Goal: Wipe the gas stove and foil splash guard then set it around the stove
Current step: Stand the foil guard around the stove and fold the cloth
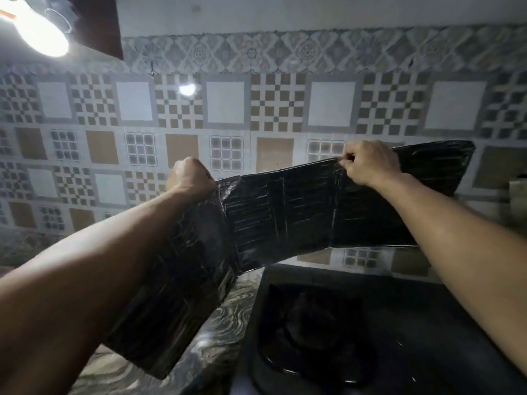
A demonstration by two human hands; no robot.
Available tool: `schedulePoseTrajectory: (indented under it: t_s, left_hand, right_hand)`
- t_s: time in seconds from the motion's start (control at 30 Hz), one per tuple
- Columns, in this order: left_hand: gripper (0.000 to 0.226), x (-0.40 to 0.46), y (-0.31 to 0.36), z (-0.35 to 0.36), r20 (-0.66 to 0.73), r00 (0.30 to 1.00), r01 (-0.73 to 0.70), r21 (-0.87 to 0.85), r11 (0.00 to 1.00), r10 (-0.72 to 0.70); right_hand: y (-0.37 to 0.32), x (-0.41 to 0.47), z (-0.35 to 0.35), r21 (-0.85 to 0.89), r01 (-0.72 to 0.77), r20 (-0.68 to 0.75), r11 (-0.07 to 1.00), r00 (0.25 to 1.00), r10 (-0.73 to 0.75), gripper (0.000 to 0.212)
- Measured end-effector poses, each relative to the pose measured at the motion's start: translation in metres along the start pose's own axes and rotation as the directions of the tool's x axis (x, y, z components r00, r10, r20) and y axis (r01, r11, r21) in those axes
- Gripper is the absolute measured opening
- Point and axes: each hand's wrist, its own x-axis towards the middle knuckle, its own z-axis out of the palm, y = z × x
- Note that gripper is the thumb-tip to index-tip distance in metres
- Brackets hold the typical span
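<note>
Both of my hands are up in front of me, holding the foil splash guard (pixel 285 212) by its top edge. My left hand (pixel 191 178) is curled into a fist round the upper edge near the fold between the left panel and the middle one. My right hand (pixel 370 163) pinches the same top edge further along, fingers bent over it and thumb tucked behind, close to the next fold.

Between my hands the guard hangs in the air, clear of the tabletop (pixel 216 323), its dark creased face turned toward me. It has folded panels: the left one droops down and toward me beside my left forearm, the middle one stretches across between my hands, and the far right one runs out past my right hand toward the tiled wall (pixel 228 109).

Below the guard, to the right, sits the gas stove (pixel 356 337), dark and glossy, with a burner and its pan support showing dimly in the shadow. It stands on the marbled tabletop, which shows in a strip between the stove and the hanging left panel. A lit bulb (pixel 40 32) glares at the upper left, and its reflection makes a bright spot on the tiles.
</note>
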Motion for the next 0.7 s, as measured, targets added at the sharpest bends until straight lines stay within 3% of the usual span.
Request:
schedulePoseTrajectory:
  t_s: [0.17,0.47,0.6,0.67,0.7]
  left_hand:
    - [0.012,0.021,0.027,0.038,0.005,1.0,0.017,0.087,0.996,-0.018]
    - [0.01,0.048,0.052,0.103,0.182,0.981,0.048,0.073,0.996,-0.061]
    - [0.053,0.046,0.051,0.131,0.338,0.939,0.098,-0.089,0.991,-0.063]
    - [0.08,0.043,0.043,0.139,0.407,0.911,0.078,-0.021,0.997,-0.063]
    - [0.081,0.042,0.037,0.143,0.448,0.892,0.046,0.036,0.998,-0.058]
  right_hand:
    - [0.033,-0.004,0.016,0.005,-0.062,0.039,0.998,0.997,0.062,0.021]
    - [0.078,0.0,0.062,-0.009,-0.167,0.126,0.986,0.978,0.166,0.017]
    - [0.101,0.001,0.088,-0.02,-0.216,0.156,0.976,0.964,0.216,0.015]
    - [0.111,-0.001,0.1,-0.026,-0.233,0.169,0.972,0.958,0.234,0.012]
    - [0.117,-0.001,0.107,-0.022,-0.244,0.177,0.97,0.954,0.244,0.012]
